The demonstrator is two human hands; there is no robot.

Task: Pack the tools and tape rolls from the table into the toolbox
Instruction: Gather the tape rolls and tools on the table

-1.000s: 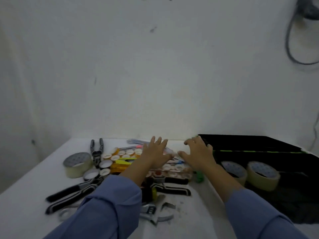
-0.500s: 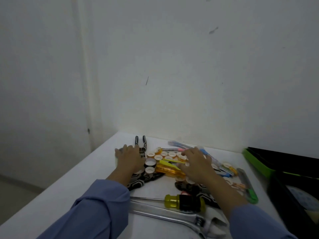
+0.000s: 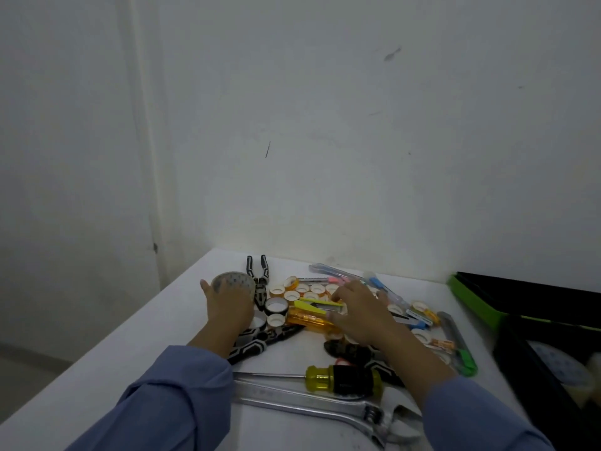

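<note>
My left hand grips a wide roll of clear tape, tilted up off the white table. My right hand rests with curled fingers on an orange-handled screwdriver and a yellow cutter among several small tape rolls. Black-handled pliers lie behind the big roll. A yellow-and-black screwdriver and a large adjustable wrench lie near me. The black and green toolbox stands open at the right, with a tape roll inside.
Pens and cutters lie by the back wall. A green utility knife lies beside the toolbox. A second pair of black pliers sits under my left forearm. The table's left edge drops to the floor.
My left hand has closed round the wide tape roll and tipped it up off the table. My right hand has shifted slightly onto the orange screwdriver. The camera has turned left.
</note>
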